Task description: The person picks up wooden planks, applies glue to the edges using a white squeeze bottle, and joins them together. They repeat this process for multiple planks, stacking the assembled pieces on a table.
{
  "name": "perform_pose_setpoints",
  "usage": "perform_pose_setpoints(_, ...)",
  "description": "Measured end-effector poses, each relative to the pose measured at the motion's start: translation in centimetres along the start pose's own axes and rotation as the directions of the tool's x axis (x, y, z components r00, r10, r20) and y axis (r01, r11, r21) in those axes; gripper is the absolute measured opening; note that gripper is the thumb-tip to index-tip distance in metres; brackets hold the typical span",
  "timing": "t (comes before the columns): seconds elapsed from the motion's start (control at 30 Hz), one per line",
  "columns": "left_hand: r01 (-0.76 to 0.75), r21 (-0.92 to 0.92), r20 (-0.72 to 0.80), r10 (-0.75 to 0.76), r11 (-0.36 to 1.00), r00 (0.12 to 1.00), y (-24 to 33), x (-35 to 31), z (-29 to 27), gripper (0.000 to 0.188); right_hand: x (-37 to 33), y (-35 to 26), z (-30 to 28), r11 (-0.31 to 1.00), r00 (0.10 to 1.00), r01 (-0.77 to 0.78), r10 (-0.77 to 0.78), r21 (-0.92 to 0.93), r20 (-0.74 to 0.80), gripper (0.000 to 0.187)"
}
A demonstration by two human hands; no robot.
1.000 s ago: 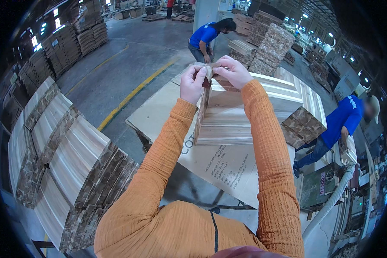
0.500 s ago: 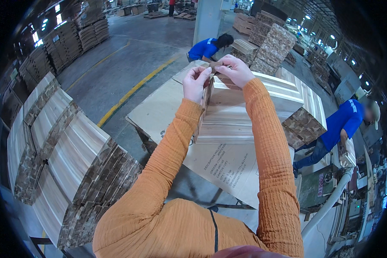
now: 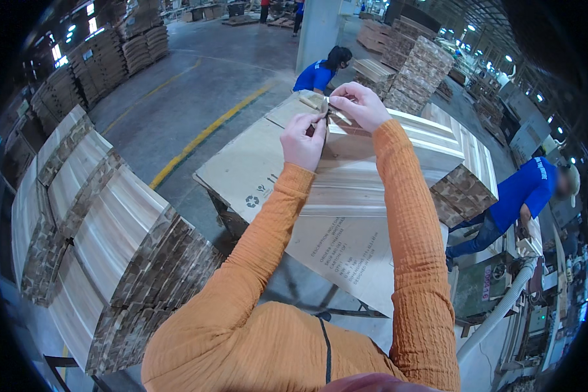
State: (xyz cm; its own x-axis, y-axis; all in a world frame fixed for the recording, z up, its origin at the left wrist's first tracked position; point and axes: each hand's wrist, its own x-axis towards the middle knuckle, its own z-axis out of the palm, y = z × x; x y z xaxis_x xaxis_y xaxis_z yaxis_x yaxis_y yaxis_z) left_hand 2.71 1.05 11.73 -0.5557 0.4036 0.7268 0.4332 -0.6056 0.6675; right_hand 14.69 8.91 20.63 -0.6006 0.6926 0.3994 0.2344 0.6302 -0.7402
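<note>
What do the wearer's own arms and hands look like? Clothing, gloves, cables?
Long orange sleeves, crinkled cloth, reaching the wrists. Left hand and right hand bare, no gloves. No cables or markings visible on them.

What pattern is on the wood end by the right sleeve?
The wood end has light and dark brown patches, clearest in the head view.

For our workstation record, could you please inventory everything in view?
small thin material: count unclear, brown, at fingertips
striped wooden boards: several, cream and brown, atop cardboard
flat printed cardboard: count unclear, tan, under boards
layered wooden panels: many, cream and brown, left
tall stacks: several, brown, upper left
nearer co-workers: two, blue shirts, upper centre and right
painted floor lines: two, yellow, upper left
ribbed hose: one, grey, lower right
left hand: one, orange sleeve, centre
right hand: one, orange sleeve, centre
</note>
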Motion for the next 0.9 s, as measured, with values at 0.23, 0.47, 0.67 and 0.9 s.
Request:
perform_pose_setpoints(0.23,0.249,-0.235,-0.002,-0.257,0.939,0.966,-0.5,-1.2,1.3,0.018,0.1,0.4,-0.1,0.996,0.999,0.042,-0.042,0.075,-0.001,0.024)
perform_pose_setpoints(0.47,0.139,-0.098,0.043,-0.135,0.985,0.990,-0.1,-3.2,1.4,0.034,-0.1,-0.6,-0.2,1.000,1.000,0.012,-0.013,-0.022,-0.016,0.024)
perform_pose_setpoints(0.67,0.148,-0.285,0.149,-0.108,0.947,0.983,1.2,-3.9,1.8,0.062,-0.4,-0.7,-0.4,0.999,0.999,-0.033,0.033,-0.023,-0.024,0.022)
perform_pose_setpoints(0.9,0.158,-0.250,0.232,-0.099,0.955,0.968,-0.1,-3.7,2.0,0.070,0.1,0.0,-0.3,0.974,0.979,0.202,-0.201,-0.103,0.015,0.019)
